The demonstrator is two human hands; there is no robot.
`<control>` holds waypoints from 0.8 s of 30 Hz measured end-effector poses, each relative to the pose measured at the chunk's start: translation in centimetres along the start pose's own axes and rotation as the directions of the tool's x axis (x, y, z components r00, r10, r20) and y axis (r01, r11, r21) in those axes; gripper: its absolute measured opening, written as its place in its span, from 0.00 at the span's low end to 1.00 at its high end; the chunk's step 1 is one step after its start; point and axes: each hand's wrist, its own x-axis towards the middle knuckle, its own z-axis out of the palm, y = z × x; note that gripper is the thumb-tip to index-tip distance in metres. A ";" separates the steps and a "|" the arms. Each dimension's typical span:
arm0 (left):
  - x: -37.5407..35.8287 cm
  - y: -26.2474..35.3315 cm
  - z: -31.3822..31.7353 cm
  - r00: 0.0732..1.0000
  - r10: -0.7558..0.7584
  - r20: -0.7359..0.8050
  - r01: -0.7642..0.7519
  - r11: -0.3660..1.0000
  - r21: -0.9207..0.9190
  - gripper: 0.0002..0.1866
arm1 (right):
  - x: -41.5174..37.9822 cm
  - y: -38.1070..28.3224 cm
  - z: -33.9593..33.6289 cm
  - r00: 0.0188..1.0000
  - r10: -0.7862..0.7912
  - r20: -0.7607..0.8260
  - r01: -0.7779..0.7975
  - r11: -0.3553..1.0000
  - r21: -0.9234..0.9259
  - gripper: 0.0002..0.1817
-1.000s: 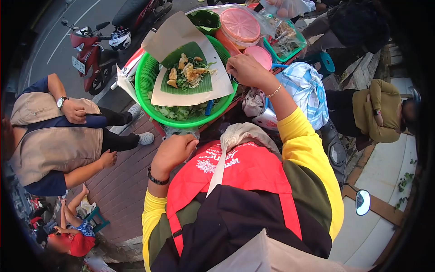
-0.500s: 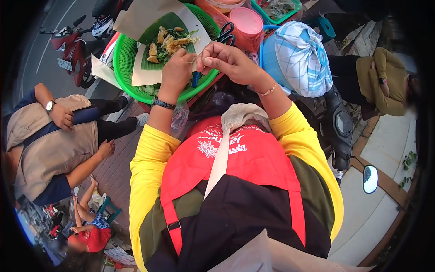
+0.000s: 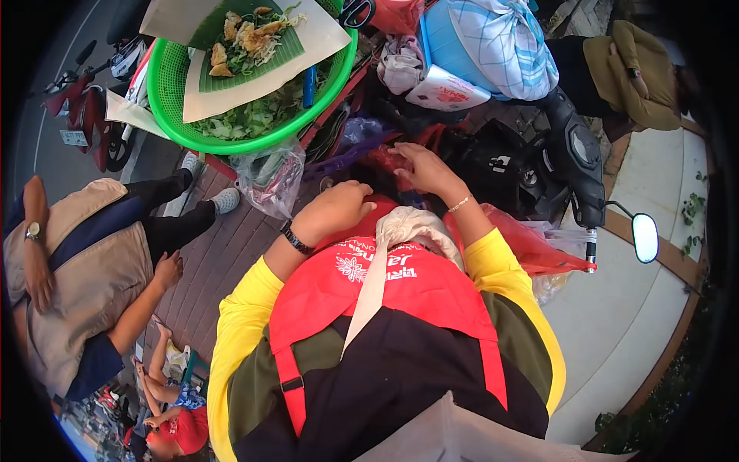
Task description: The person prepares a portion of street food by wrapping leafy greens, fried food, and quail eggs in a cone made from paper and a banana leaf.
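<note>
My left hand (image 3: 337,208), with a dark bracelet at the wrist, is low in front of the red apron (image 3: 323,289), its fingers loosely extended. Nothing shows in it. My right hand (image 3: 428,171), with a gold bracelet, is spread at a crinkled red plastic bag (image 3: 382,159), fingertips overlapping the bag's edge. Above them, the green basket (image 3: 223,146) holds leafy greens (image 3: 265,110) and a blue pen-like item (image 3: 309,86). Across its top lies a brown paper sheet (image 3: 314,37) with a banana leaf (image 3: 254,65), carrying fried pieces, greens and sprouts (image 3: 252,35).
Dark scissors handles (image 3: 358,11) sit at the basket's rim. A blue container (image 3: 439,50) wrapped in checked cloth (image 3: 512,50) stands upper right. Scooter handlebars (image 3: 581,154) are at right, with a red bag (image 3: 531,242) below. A person in a beige vest (image 3: 92,285) stands at left.
Both hands have left the food at the basket and come down toward my apron, apart from each other. The view has shifted, so the basket sits higher and further left.
</note>
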 end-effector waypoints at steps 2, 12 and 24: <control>0.2 -3.6 3.4 0.957 -0.087 0.276 -0.012 0.941 0.339 0.11 | 4.4 0.4 2.8 0.999 -0.038 0.033 0.040 0.996 -0.085 0.21; 6.0 -12.7 11.1 0.786 -0.551 0.280 0.233 0.684 0.691 0.16 | 9.2 4.6 9.5 0.838 0.261 0.480 -0.182 0.962 -0.205 0.24; 4.1 -13.1 11.3 0.796 -0.600 0.073 0.588 0.797 0.136 0.20 | 13.7 9.7 15.7 0.919 0.389 0.068 -0.393 0.916 0.078 0.19</control>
